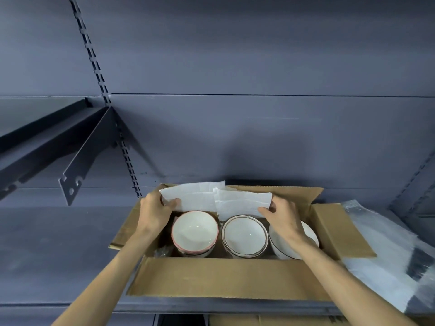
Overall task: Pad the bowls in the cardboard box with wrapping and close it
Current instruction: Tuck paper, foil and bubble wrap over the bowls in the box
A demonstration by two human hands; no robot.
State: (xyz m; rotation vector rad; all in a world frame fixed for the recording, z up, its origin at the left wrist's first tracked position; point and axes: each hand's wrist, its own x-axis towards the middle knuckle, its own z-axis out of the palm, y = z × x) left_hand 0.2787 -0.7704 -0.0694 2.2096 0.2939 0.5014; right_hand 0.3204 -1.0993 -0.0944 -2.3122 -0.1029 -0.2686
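Note:
An open cardboard box (226,276) sits on a grey shelf, all flaps spread outward. Inside stand three white bowls in a row: a pink-rimmed bowl (195,231) at the left, a brown-rimmed bowl (244,235) in the middle, and a third bowl (310,234) at the right, partly hidden by my right forearm. A white wrapping sheet (219,198) stretches along the far side of the box, above the bowls. My left hand (154,211) grips its left end and my right hand (281,215) grips its right end.
More clear and white wrapping (386,252) lies piled on the shelf right of the box. A dark shelf bracket (77,170) juts out at the upper left. More cardboard (270,321) shows on the level below the shelf edge.

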